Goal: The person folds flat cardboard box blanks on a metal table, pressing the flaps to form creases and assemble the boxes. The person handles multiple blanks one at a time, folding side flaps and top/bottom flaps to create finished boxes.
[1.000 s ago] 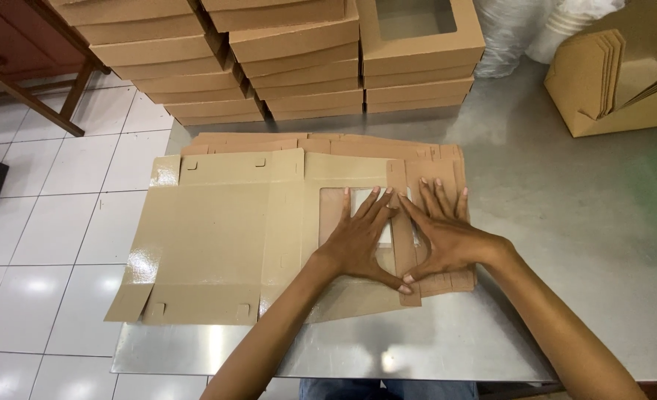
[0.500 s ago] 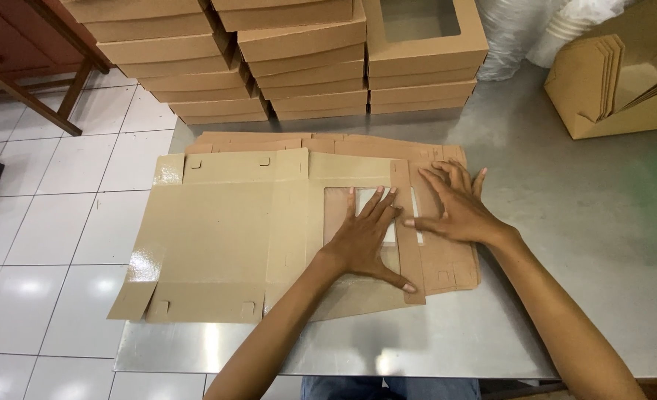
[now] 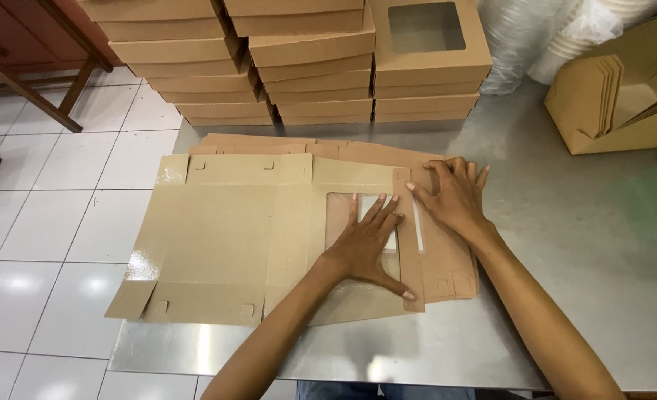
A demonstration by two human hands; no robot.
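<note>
A flat, unfolded brown cardboard box blank [image 3: 225, 237] with a square window cut-out lies on a steel table [image 3: 587, 244], its left part hanging over the table's edge. My left hand [image 3: 369, 244] rests flat on the window area, fingers spread. Just to its right, my right hand [image 3: 454, 196] presses flat on the blank's right flap, fingers pointing up and left. Neither hand grips anything. More flat blanks [image 3: 321, 148] lie underneath, showing at the far edge.
Stacks of folded brown boxes [image 3: 306, 67] stand along the table's far side, the rightmost stack topped by a windowed lid [image 3: 428, 37]. A cardboard holder with flat sheets [image 3: 617, 96] sits at the far right. White tiled floor [image 3: 39, 222] lies left.
My right hand has slid up and to the right along the flap. My left hand has stayed on the window area, with its fingers now pointing more upward.
</note>
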